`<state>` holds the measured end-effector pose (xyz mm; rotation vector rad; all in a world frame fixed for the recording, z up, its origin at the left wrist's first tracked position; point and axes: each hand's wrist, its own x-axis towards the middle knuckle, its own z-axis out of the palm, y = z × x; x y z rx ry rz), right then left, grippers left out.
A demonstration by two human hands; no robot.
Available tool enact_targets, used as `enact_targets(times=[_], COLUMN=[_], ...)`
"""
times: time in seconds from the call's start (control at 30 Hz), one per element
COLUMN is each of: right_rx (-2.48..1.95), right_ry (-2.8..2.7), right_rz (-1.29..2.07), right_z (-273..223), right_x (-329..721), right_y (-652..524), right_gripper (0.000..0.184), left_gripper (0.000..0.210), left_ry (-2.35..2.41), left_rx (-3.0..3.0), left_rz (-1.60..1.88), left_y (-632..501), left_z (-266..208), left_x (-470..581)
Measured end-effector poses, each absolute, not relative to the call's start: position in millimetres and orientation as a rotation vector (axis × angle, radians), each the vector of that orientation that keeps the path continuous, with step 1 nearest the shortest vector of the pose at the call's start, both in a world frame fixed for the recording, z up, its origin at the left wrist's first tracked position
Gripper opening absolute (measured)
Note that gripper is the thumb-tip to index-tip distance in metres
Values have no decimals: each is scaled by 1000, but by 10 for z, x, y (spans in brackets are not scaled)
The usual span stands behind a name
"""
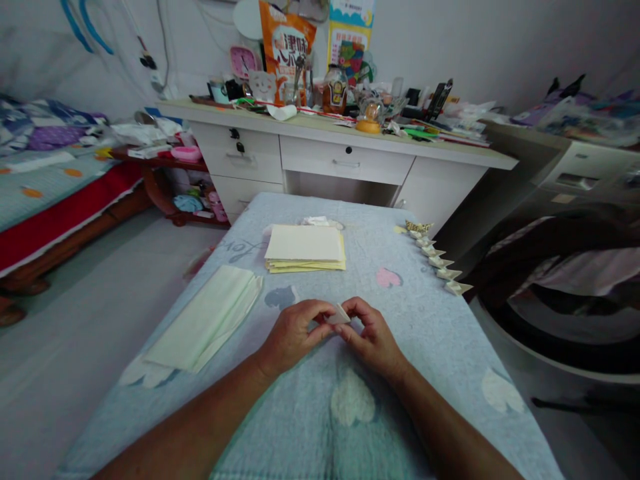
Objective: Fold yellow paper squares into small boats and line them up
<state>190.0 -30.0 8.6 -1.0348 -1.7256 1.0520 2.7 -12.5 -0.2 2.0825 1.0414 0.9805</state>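
Observation:
Over the middle of the cloth-covered table, my left hand (300, 328) and my right hand (371, 335) meet, both closed in a pinch. Between their fingertips is a small folded piece of pale paper (338, 316), partly covered by the fingers. Beyond my hands lies a stack of cream and yellow paper sheets (305, 243). Left of my left hand are long pale green folded sheets (205, 317). Along the table's right edge runs a row of several small folded paper pieces (445, 272) with pointed ends, the farthest one patterned.
The table (415, 393) has a light blue cloth with heart prints. Behind it stands a white desk (345, 160) crowded with a jar (335, 90), an orange snack bag (287, 50) and clutter. A washing machine (580, 180) is on the right, a bed (60, 180) on the left.

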Motion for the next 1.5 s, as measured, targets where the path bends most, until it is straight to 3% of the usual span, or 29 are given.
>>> enact_targets(times=[1.5], right_rx=[-884], right_ry=[-1837], right_rz=[605], right_z=[155], right_x=[1837], right_y=[-396], right_gripper=[9], left_gripper=[12], left_ry=[878], left_rx=[1720], left_rz=[1014], left_y=[-193], left_z=[2], left_x=[30])
